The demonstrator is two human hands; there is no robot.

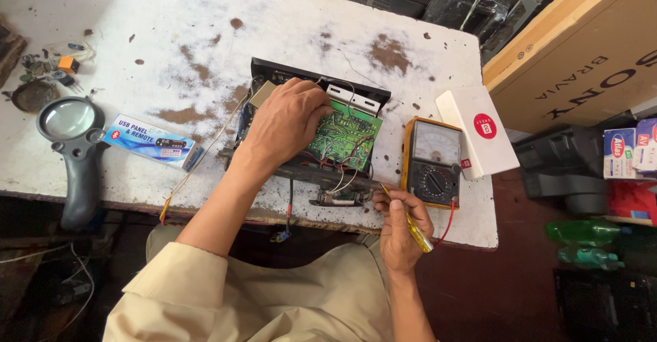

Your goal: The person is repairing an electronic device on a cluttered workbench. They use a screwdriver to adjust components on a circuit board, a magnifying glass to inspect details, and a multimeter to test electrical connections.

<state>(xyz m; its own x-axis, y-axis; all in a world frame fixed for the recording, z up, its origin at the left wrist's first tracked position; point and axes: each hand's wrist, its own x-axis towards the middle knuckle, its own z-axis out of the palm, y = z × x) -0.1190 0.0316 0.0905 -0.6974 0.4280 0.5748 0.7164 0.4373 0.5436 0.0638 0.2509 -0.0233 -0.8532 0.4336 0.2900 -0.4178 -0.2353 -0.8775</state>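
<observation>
A black open electronic device [320, 85] lies on the worn white table [171, 34], with a green circuit board [345, 137] and loose wires exposed inside it. My left hand [284, 123] rests over the left half of the board, fingers bent down onto it. My right hand [400, 229], at the table's front edge, grips a yellow screwdriver [410, 222] whose tip points toward the device's front panel. A yellow analog multimeter [432, 161] sits just right of the device, a red lead running down from it.
A white box [479, 133] lies right of the multimeter. A blue small package [154, 141], a black magnifier [72, 143] and small loose parts [48, 68] sit at the left. A large cardboard box [582, 55], green bottles [582, 236] and clutter stand beyond the table's right edge.
</observation>
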